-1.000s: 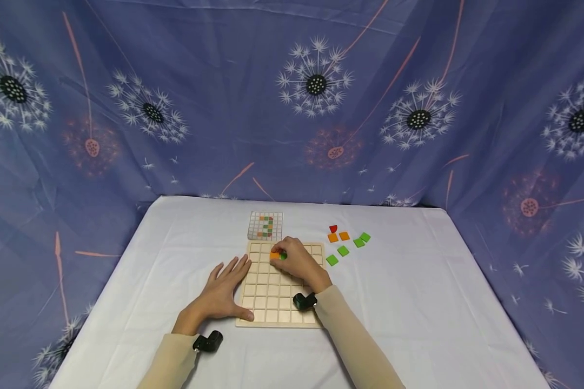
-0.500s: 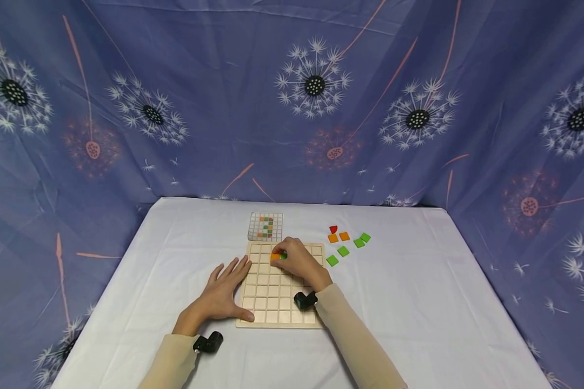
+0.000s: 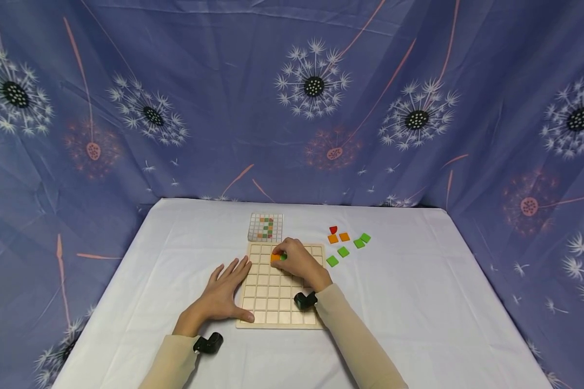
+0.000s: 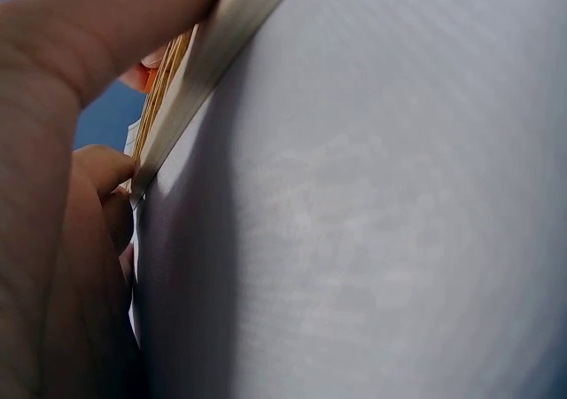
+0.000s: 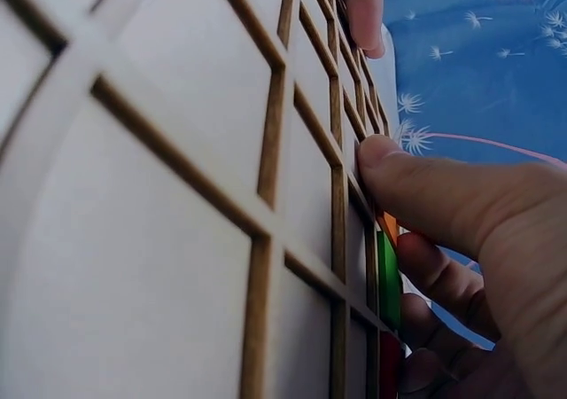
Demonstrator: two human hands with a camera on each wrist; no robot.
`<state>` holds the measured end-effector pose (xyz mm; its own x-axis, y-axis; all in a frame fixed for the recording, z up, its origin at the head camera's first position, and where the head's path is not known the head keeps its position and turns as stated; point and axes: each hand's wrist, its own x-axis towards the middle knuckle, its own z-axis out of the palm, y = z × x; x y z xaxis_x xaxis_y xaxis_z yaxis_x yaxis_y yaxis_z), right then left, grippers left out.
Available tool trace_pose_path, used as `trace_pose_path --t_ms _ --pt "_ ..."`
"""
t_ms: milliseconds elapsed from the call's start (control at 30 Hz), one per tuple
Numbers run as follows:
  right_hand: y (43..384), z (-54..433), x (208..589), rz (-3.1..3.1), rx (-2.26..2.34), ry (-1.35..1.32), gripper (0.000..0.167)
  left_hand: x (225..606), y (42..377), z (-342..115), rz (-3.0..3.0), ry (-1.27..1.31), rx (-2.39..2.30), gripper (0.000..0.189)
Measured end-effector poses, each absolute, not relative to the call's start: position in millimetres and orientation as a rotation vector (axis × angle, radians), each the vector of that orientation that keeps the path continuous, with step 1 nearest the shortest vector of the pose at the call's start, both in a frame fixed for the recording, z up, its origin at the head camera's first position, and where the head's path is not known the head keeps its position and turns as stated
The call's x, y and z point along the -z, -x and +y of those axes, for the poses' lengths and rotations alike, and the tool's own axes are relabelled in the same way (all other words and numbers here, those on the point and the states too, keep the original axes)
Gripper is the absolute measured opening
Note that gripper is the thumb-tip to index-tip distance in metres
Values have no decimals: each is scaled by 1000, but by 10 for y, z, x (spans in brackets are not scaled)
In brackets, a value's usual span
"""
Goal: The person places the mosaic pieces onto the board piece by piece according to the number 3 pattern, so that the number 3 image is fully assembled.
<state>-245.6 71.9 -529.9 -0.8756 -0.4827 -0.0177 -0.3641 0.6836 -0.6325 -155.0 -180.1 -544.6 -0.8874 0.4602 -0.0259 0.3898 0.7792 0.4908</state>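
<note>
A pale wooden grid board [image 3: 261,292] lies flat on the table. My left hand [image 3: 221,294] is spread along its left edge, fingertips at the upper left side and thumb at the near left corner. Over the board's far rows, my right hand [image 3: 297,262] pinches an orange square tile [image 3: 275,258] between thumb and fingers. A green tile [image 5: 388,279] sits beside the orange one, and a red piece [image 5: 389,363] shows past it in the right wrist view. The right hand partly hides these pieces in the head view.
A small pattern card [image 3: 258,227] with coloured squares lies behind the board. To the right are loose green tiles [image 3: 343,252], two orange tiles [image 3: 344,236] and a red rounded piece [image 3: 333,229]. A blue dandelion-print curtain [image 3: 214,108] surrounds the white-covered table [image 3: 418,302].
Almost nothing moves. The right hand stays at the orange tile, which shifts very slightly at most, and the left hand keeps its place on the board's edge.
</note>
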Motion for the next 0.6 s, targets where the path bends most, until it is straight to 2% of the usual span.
trace_pose_path --t_ms 600 --pt "2446 750 5311 2762 909 720 34 5445 1551 -1799 2826 -668 -725 141"
